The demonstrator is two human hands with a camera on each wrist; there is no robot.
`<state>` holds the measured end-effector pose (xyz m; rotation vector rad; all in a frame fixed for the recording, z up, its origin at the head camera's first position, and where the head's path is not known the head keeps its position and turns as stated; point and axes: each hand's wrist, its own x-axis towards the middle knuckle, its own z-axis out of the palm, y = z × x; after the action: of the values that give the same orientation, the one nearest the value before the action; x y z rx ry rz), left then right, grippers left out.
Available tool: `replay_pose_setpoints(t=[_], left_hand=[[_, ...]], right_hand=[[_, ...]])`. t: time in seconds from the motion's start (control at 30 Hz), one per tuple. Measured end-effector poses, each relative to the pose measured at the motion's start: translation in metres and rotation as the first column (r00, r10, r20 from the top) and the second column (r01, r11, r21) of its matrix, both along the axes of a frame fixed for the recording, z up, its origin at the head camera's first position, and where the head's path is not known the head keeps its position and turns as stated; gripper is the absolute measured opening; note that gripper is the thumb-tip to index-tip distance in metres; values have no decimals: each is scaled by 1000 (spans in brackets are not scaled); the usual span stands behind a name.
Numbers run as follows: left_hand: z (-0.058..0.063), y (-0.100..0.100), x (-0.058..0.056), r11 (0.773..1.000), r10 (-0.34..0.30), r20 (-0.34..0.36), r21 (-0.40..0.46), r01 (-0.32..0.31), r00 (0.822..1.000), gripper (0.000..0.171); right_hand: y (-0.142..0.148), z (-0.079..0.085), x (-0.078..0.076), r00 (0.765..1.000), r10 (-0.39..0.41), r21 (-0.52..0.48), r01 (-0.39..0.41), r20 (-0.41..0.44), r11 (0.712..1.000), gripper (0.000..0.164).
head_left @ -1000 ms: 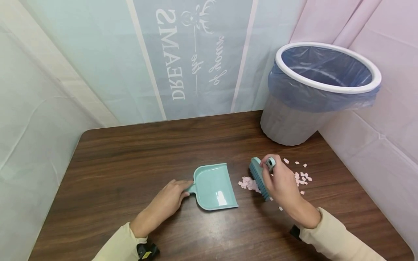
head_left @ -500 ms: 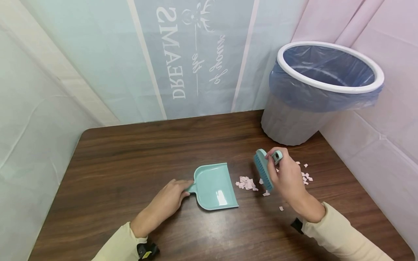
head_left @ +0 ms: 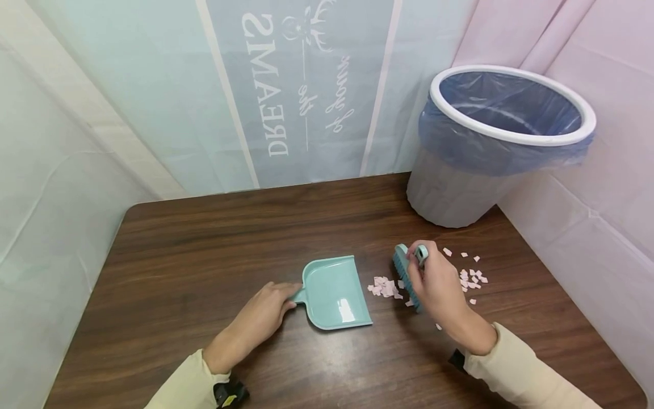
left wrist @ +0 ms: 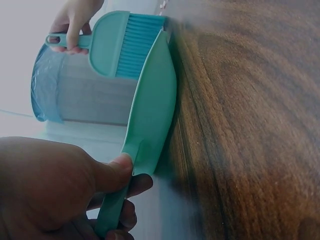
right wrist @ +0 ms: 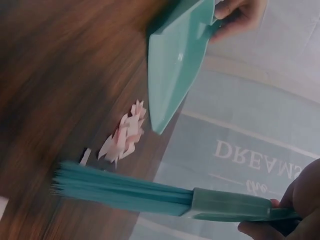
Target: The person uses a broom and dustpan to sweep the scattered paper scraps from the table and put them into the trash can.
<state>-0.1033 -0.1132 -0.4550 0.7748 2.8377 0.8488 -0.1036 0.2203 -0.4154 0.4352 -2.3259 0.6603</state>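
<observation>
My left hand grips the short handle of a mint-green dustpan, which lies on the wooden table with its open edge facing right. In the left wrist view, the thumb presses on top of that handle and the fingers curl beneath. My right hand holds a matching hand brush by its handle, bristles down. Between brush and dustpan sits a small heap of pale pink paper scraps, just off the pan's lip; in the right wrist view the bristles stand close beside it. The pan holds no scraps.
More paper scraps are scattered to the right of my right hand. A grey trash bin with a blue liner and white rim stands at the table's back right corner. Fabric-covered walls enclose the back and sides of the table.
The brush was lifted and drawn back to the right, then came down again to the left beside the heap. My left hand and the dustpan have stayed in place.
</observation>
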Motion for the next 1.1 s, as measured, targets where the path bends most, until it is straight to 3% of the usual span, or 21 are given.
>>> replay_pose_setpoints(t=[0.2, 0.47, 0.6, 0.77, 0.9, 1.1], left_hand=[[2, 0, 1, 1000, 4, 0, -2, -4, 1000, 37], [1, 0, 1, 1000, -2, -2, -5, 2, 1000, 36], [2, 0, 1, 1000, 1, -6, -14, -1, 1000, 36], [4, 1, -1, 999, -1, -8, -36, 0, 1000, 36], [8, 1, -2, 998, -6, -36, -60, 4, 999, 35], [15, 2, -3, 997, -12, -50, -72, 8, 999, 34]], right_hand=[[-12, 0, -7, 998, 56, -94, -58, -19, 994, 25], [-13, 7, -11, 992, 122, -230, -126, -32, 965, 24], [-8, 9, -14, 991, 116, -187, -125, -60, 974, 25], [-4, 9, -10, 999, 30, -49, -32, -28, 998, 22], [-6, 7, -3, 1000, -15, 45, 14, 10, 999, 20], [-16, 2, 3, 1000, -20, 74, 19, 23, 997, 21]])
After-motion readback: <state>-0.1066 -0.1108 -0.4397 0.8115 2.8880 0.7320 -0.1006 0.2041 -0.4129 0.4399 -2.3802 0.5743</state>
